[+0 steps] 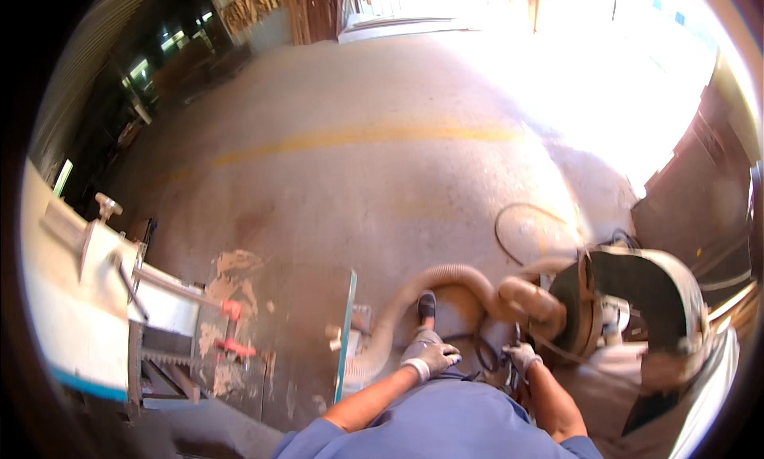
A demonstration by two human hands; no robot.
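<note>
My left hand (436, 358), in a pale work glove, is held before my waist above my bent leg. Its fingers point to the right and look slightly apart, with nothing visible in them. My right hand (522, 357), gloved too, is lower right beside the dust collector (585, 300). The fingers curl round a slim dark thing that my hand and body partly hide. A ribbed beige hose (446, 274) arches over the floor from the collector toward the left, passing in front of my shoe (427, 306).
At the left stands a large pale machine (79, 300) with a toothed blade (165, 357) and red fittings (232, 309). An upright teal-edged panel (347, 332) is near my left arm. A thin cable (498, 228) loops on the concrete floor, which has a yellow line (358, 137).
</note>
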